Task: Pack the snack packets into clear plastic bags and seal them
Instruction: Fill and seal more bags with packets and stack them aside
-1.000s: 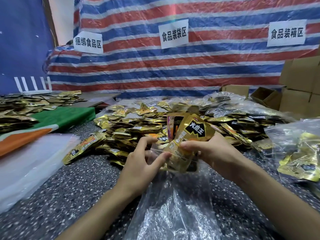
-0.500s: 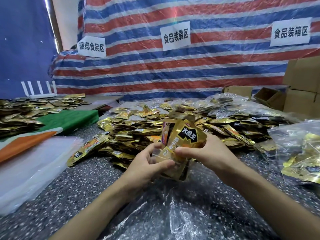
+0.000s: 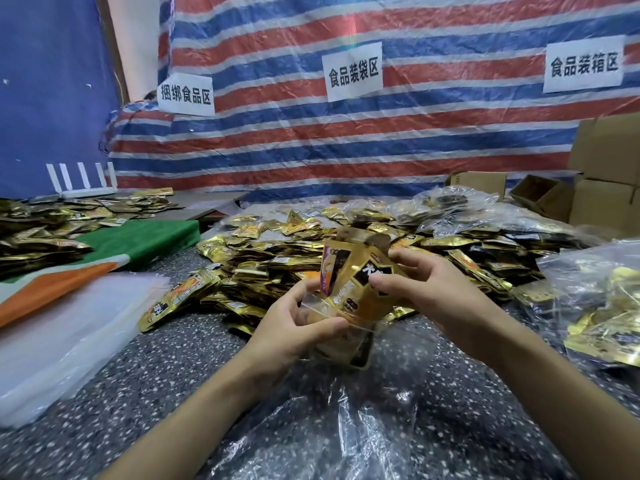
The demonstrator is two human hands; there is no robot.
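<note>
A bunch of gold snack packets [image 3: 349, 275] stands partly inside the mouth of a clear plastic bag [image 3: 332, 420] that trails toward me over the speckled table. My right hand [image 3: 426, 289] grips the packets from the right, thumb across their front. My left hand [image 3: 294, 327] pinches the bag's mouth edge on the left, thumb lying over the plastic. The packets' lower ends sit inside the bag; their tops stick out above it. Behind my hands lies a big heap of loose gold packets [image 3: 277, 258].
A stack of flat clear bags [image 3: 62, 337] lies at left, beside a green and orange cloth [image 3: 138, 244] and another packet pile [image 3: 41, 226]. Filled clear bags [image 3: 602, 299] sit at right. Cardboard boxes [image 3: 606, 174] stand at the back right, before a striped tarp with paper signs.
The packets have slid lower into the bag's mouth. Both hands have stayed together at the centre, and the bag now spreads wider on the table in front of me.
</note>
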